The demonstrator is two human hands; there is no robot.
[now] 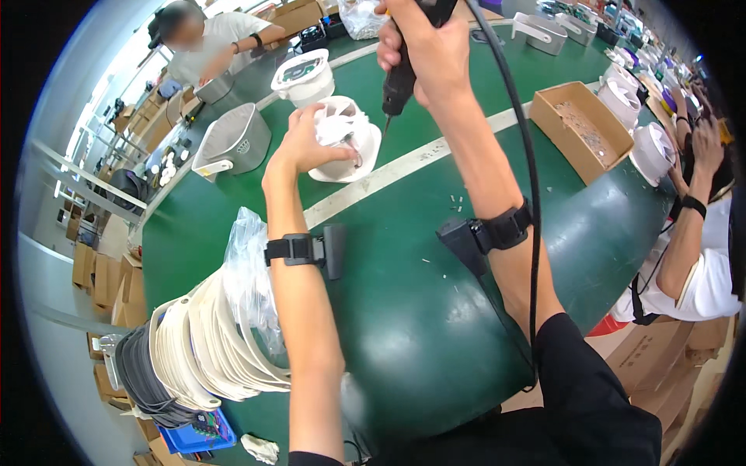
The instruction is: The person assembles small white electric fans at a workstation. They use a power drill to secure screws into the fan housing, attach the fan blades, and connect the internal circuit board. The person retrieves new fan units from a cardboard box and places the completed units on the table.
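Observation:
My left hand (305,141) grips the near side of a white round fan housing (347,133) that rests on the green table (404,311). Above it, my right hand (423,46) is wrapped around a black electric screwdriver (400,81), held upright. Its thin bit points down just right of the housing's rim, apart from it. A black cable (517,116) runs from the tool down past my right forearm. Both wrists wear black bands with small black boxes.
A stack of white ring-shaped parts under clear plastic (225,342) sits at the lower left. A second white housing (303,78) and a grey cover (237,140) lie beyond. A cardboard box of screws (579,124) stands right. Other people work at the far left and right.

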